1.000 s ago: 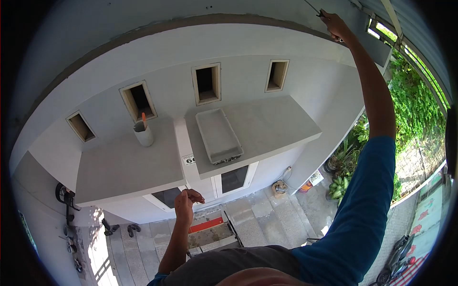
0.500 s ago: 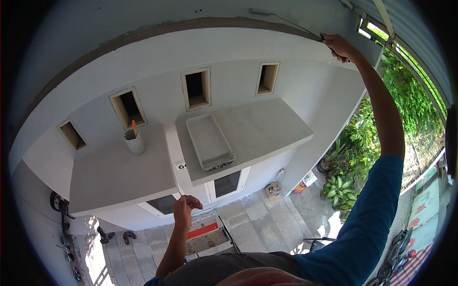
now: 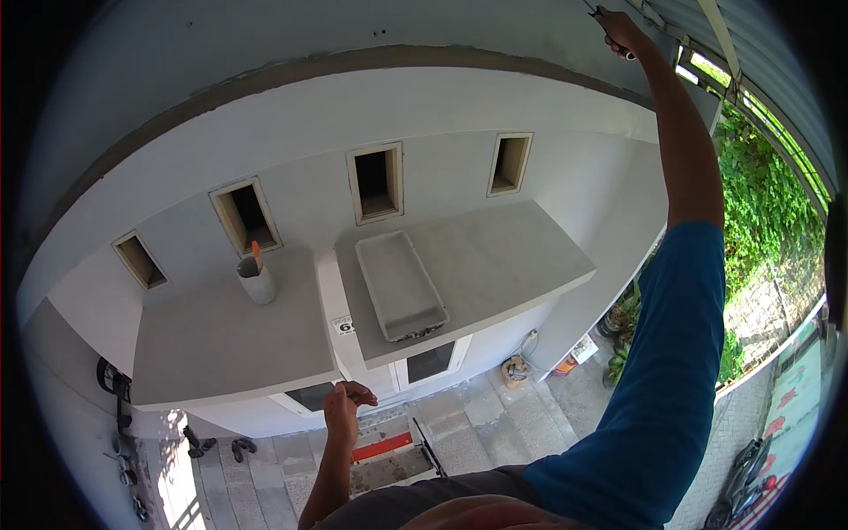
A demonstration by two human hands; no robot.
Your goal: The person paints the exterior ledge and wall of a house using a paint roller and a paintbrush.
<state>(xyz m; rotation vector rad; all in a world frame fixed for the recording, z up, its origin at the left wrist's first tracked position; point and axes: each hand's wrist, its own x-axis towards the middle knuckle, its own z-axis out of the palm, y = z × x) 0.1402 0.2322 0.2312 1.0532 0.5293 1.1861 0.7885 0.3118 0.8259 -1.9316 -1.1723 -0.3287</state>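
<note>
High at the upper right, my right hand (image 3: 623, 34) is closed round the handle of a paint roller, close to the grey upper wall (image 3: 291, 31); the roller's head lies out of view. My left hand (image 3: 349, 406) hangs in front of the ledge's front edge, its fingers curled together; whether anything is between them cannot be made out. A white paint tray (image 3: 402, 283) lies on the right grey ledge (image 3: 503, 247). On the left grey ledge (image 3: 212, 340) stands a pale cup (image 3: 256, 283) with an orange-handled tool (image 3: 256, 250) in it.
Small framed openings (image 3: 375, 184) line the wall behind the ledges. Below is a tiled floor (image 3: 495, 411) with shoes (image 3: 243, 449), a red-edged object (image 3: 382, 447) and a bag (image 3: 516, 371). Green plants (image 3: 768, 185) grow at the right, near a parked motorbike (image 3: 742, 481).
My right hand has moved higher, and the roller's head has left the view. The ledges and tray appear slightly lower in the frame. My left hand keeps nearly the same pose.
</note>
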